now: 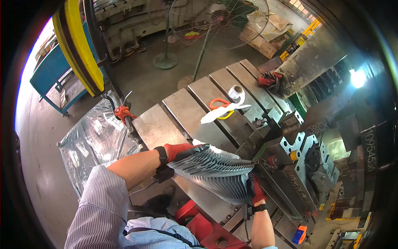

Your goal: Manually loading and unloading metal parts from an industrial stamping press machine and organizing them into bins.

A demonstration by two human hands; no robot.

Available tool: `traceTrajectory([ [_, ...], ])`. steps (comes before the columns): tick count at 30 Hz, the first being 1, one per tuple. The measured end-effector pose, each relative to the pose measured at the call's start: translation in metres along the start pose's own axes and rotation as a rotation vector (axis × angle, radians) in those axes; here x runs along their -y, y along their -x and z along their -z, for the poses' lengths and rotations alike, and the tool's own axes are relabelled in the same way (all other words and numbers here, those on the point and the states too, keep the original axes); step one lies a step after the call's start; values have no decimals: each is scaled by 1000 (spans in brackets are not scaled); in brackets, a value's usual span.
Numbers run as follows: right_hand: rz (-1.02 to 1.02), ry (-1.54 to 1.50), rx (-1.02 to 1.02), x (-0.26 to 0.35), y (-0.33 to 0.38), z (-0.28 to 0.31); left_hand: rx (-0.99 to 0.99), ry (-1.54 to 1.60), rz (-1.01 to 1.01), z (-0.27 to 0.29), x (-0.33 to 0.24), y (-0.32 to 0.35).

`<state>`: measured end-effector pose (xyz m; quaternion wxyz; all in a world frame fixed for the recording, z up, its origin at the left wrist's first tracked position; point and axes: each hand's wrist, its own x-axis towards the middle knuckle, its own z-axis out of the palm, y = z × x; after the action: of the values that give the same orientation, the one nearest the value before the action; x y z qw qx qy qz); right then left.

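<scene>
In the head view, a fanned stack of thin, silvery sheet-metal pieces (215, 174) lies at the middle of the frame between the person's hands. Its many edges splay in curved, bright ridges, like the leaves of a bent book. Whether it rests on the surface beneath cannot be told.

The left hand (184, 152), in a red glove with dark-coated fingers, grips the stack's left end, its fingers pressed together and stretched along the upper edges; the thumb is hard to make out. The right hand (257, 191), gloved alike, clasps the right end, its dark fingers bent against the edges and partly hidden. Striped woven cloth sleeves (99, 203) show at the lower left.

The worktop (182, 110) is of smooth, worn grey steel, cut by long parallel slots. Above centre it carries a white paper roll (236, 91), a crumpled white strip (217, 113) and an orange loop-shaped handle (219, 101). A dark steel block with a chain stands right of the stack.

A wrinkled, glossy clear plastic sheet (93, 139) spreads at the left, and an orange-and-blue tape measure (299, 235) lies at the lower right. A round wire-caged fan (219, 20) fills the top centre.
</scene>
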<state>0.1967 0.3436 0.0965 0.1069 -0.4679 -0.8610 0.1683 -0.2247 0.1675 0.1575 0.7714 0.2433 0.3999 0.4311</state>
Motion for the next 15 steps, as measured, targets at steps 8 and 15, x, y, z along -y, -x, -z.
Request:
traceTrajectory([
  [8,-406,-1003,148,56,-22,30,-41,-78,19,-36,-15,-15],
  [15,-467,-1037,175,135,27,61,-48,-411,74,-48,-27,29],
])
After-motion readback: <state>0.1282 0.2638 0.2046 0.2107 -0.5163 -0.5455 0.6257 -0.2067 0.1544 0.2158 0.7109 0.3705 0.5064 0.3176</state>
